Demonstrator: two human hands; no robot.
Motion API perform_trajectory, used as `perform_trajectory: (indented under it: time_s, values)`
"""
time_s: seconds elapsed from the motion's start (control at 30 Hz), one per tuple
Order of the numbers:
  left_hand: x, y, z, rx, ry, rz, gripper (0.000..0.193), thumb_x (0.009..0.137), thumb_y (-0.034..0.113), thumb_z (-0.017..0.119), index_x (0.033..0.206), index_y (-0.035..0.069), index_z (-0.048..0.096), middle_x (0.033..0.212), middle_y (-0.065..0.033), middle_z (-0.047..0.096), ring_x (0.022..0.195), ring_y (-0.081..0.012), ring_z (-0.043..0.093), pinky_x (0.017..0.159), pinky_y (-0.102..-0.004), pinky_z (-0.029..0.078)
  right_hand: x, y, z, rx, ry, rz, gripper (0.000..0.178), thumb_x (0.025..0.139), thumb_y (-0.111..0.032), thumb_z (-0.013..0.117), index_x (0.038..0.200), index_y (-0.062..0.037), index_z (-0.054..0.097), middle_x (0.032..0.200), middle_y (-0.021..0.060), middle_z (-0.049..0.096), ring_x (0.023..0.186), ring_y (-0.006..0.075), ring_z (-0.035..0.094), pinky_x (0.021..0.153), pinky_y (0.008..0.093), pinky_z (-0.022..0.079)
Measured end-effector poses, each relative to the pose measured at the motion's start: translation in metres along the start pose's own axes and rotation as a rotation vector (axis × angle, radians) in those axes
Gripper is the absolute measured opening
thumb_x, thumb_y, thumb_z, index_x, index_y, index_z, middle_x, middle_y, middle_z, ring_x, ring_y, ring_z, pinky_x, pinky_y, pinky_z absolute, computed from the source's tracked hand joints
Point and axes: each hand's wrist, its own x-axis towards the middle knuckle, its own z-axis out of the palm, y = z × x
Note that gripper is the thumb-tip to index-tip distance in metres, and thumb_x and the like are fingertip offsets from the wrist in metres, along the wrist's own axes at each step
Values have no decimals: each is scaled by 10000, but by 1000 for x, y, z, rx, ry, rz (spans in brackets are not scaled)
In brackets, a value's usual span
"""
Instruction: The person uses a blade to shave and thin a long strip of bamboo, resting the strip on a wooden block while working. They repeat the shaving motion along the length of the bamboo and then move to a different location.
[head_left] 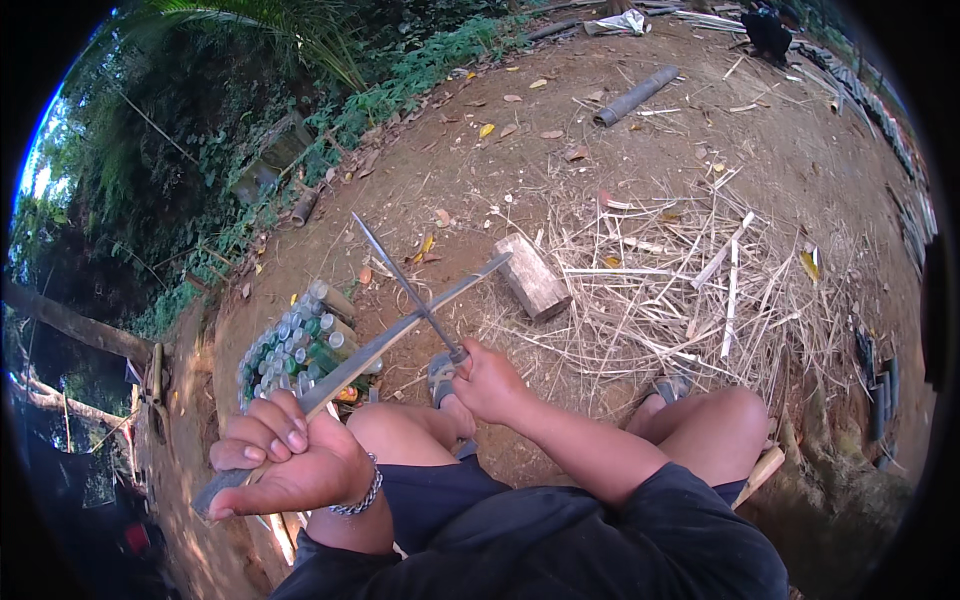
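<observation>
My left hand (pixel 300 455) is closed around the lower part of a long bamboo strip (pixel 408 322), grey on its face and tan along the edge. The strip slants away up to the right, and its broad dark end sticks out below my palm. In my right fist (pixel 488 382) is the handle of a knife (pixel 398 272), its narrow grey blade seen almost edge-on. The blade points away to the upper left and crosses the strip just beyond my fist. They look to be touching at the crossing. The fist hides most of the handle.
A wooden block (pixel 533 278) lies ahead beside a heap of pale shavings (pixel 680 270). Plastic bottles (pixel 310 340) are gathered at my left. Farther off lies a grey bamboo tube (pixel 636 95). A person in dark clothes (pixel 768 35) is at the far right. Green plants edge the left side.
</observation>
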Motion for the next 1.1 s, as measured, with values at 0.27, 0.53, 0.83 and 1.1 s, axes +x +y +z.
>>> perform_trajectory:
  time_s: [0.27, 0.53, 0.83, 1.1]
  values:
    - [6, -6, 10, 44, 67, -6, 584, 875, 663, 493, 667, 129, 384, 559, 26, 295, 459, -75, 300, 445, -208, 218, 23, 67, -10, -68, -10, 225, 288, 789, -143, 606, 1042, -22, 539, 803, 222, 645, 792, 397, 643, 720, 486, 510]
    - [17, -12, 9, 17, 9, -43, 557, 871, 625, 543, 671, 120, 424, 549, 24, 307, 458, -75, 310, 448, -208, 248, 41, 89, 0, -73, 2, 163, 332, 771, -128, 611, 1077, -30, 530, 813, 218, 648, 810, 402, 642, 742, 480, 509]
    - [35, -20, -3, 25, -46, -61, 544, 859, 595, 586, 649, 112, 453, 543, 20, 340, 461, -77, 325, 452, -198, 268, 67, 90, 2, -48, -33, 110, 278, 794, -124, 588, 1056, -42, 544, 853, 222, 654, 844, 392, 643, 741, 476, 506]
    - [58, -21, -18, -9, -99, -135, 539, 840, 578, 622, 647, 98, 469, 535, 21, 340, 467, -83, 336, 468, -214, 281, 99, 102, -16, -142, -92, 194, 261, 813, -147, 588, 1047, -44, 536, 849, 213, 645, 820, 394, 636, 743, 490, 505]
